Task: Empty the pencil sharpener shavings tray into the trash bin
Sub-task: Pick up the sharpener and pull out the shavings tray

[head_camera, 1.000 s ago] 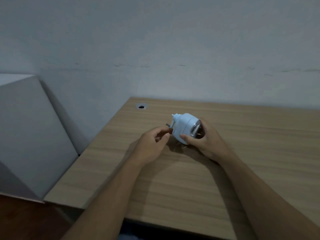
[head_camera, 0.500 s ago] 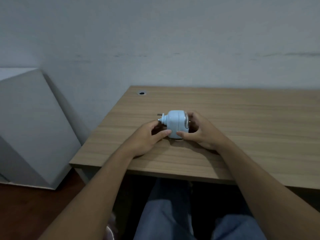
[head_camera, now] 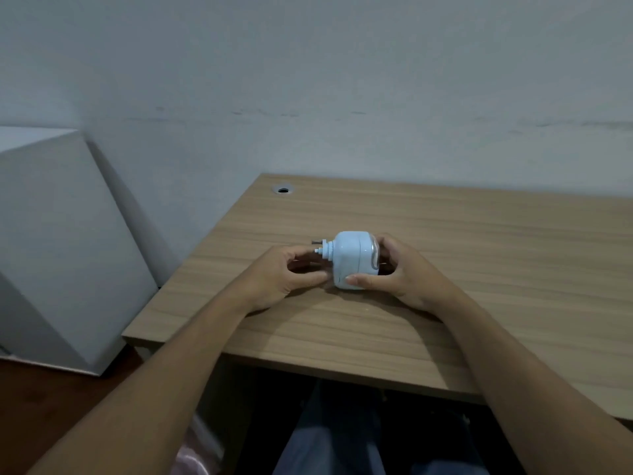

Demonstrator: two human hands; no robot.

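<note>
A small white pencil sharpener rests on the wooden desk, its crank stub pointing left and its clear end facing right. My right hand wraps its right end, thumb pressed along the lower front. My left hand curls around the left side, its thumb tip touching the sharpener's lower left corner and its fingers by the crank stub. The shavings tray cannot be told apart from the body. No trash bin is in view.
A white slanted box or cabinet stands left of the desk on a dark floor. A round cable hole sits at the desk's back left corner. The wall runs behind. My legs show under the desk's front edge.
The sharpener went from tilted and lifted to lying level on the desk. My view dropped back, showing the desk's front edge and my legs. Both hands stayed on the sharpener.
</note>
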